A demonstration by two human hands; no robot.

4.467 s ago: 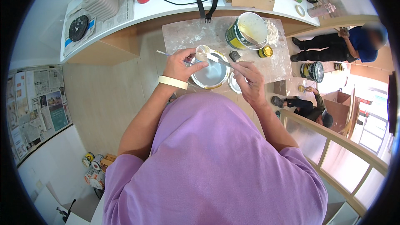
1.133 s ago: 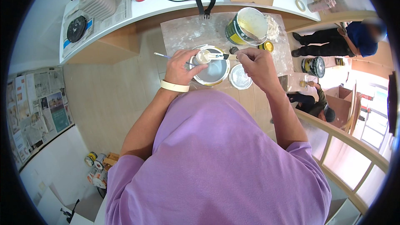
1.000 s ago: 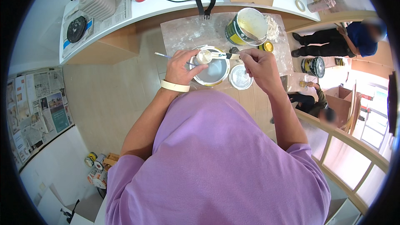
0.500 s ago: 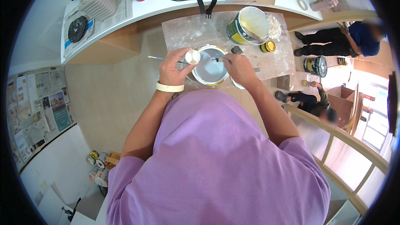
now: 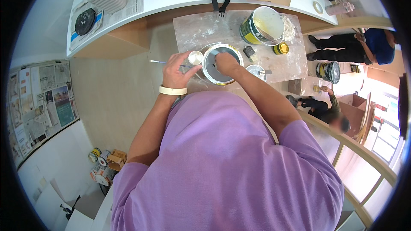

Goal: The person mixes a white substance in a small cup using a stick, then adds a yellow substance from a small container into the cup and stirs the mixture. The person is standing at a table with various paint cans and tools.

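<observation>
My left hand [image 5: 173,70] is closed round a small white cup [image 5: 195,56] at the left rim of a paint bucket, with a thin brush [image 5: 158,61] crossing behind the fingers. My right hand [image 5: 224,63] reaches into the bucket [image 5: 236,54] over grey paint [image 5: 220,74], fingers curled; what they grip is mostly hidden. A white lid [image 5: 255,67] with a flat tool [image 5: 266,72] on it lies to the right. Behind are a larger bucket [image 5: 246,34] of pale paint, a dark block [image 5: 249,51], a yellow tin [image 5: 281,49] and a crumpled white rag [image 5: 290,30].
The paint things stand on a stained board [image 5: 192,28] below a white counter [image 5: 165,3] holding bags, boxes and containers. At right are two co-workers [image 5: 379,49], one low down [image 5: 323,109], and a wooden-framed partition [image 5: 364,158]. Cans [image 5: 102,167] sit at lower left.
My right hand has moved left and forward into the bucket, the tool it held now mostly out of sight. My left hand has moved left with the cup, off the bucket's middle.
</observation>
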